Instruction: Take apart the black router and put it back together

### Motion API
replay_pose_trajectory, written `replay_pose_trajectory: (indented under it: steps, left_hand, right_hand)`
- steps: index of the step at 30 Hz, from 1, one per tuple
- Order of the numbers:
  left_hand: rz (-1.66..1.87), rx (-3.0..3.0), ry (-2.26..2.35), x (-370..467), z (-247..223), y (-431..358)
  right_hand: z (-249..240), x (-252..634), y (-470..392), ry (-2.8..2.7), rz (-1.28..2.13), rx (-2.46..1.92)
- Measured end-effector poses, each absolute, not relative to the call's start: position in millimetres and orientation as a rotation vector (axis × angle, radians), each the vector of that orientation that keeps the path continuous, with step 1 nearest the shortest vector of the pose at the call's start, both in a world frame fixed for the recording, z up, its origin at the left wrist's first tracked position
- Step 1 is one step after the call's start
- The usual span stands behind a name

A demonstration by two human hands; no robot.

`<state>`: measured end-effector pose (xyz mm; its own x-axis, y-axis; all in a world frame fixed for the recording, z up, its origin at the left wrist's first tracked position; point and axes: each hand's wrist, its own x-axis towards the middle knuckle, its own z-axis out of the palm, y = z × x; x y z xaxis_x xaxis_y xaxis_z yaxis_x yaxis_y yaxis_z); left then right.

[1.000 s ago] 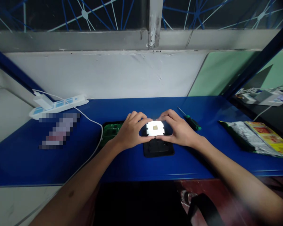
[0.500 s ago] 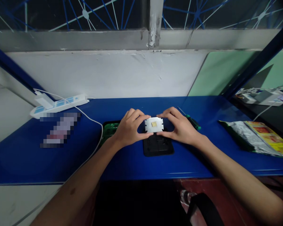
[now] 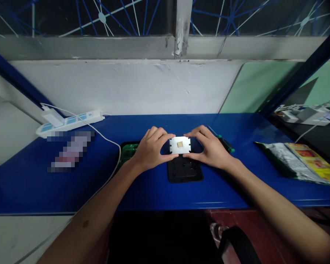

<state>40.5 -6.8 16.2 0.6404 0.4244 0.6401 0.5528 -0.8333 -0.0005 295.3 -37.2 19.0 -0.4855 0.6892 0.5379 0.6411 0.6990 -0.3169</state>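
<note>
A small silver metal plate (image 3: 185,147) with a gold-coloured square on its face is held up between both hands. My left hand (image 3: 153,148) pinches its left end between thumb and fingers. At the right end, my right hand (image 3: 208,148) grips it the same way. Below the plate, a black plastic tray-like part (image 3: 185,174) lies on the blue table. A green circuit board (image 3: 128,151) in a dark casing sits partly behind my left hand. Beyond my right hand lies a screwdriver with a green handle (image 3: 226,143).
On the left are a white power strip (image 3: 84,118) with a white cable (image 3: 106,137) across the blue table (image 3: 159,194), and a blurred-out item (image 3: 74,150). A shiny food packet (image 3: 299,161) lies right, near cables and white boxes.
Both hands still hold the silver plate, which has tilted slightly. The whole view has shifted a little.
</note>
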Motion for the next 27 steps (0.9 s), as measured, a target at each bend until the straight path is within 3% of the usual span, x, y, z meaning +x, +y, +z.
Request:
replay_pose_trajectory:
  steps: [16,27]
  left_hand:
    - [-0.828,-2.711,-0.873,47,10,-11]
    - [-1.008,-2.637,-0.759,59,7,-21]
  right_hand:
    - [17,289,-42,-2.186,0.040,-0.829]
    - [19,278,-51,-2.163,0.188,-0.778]
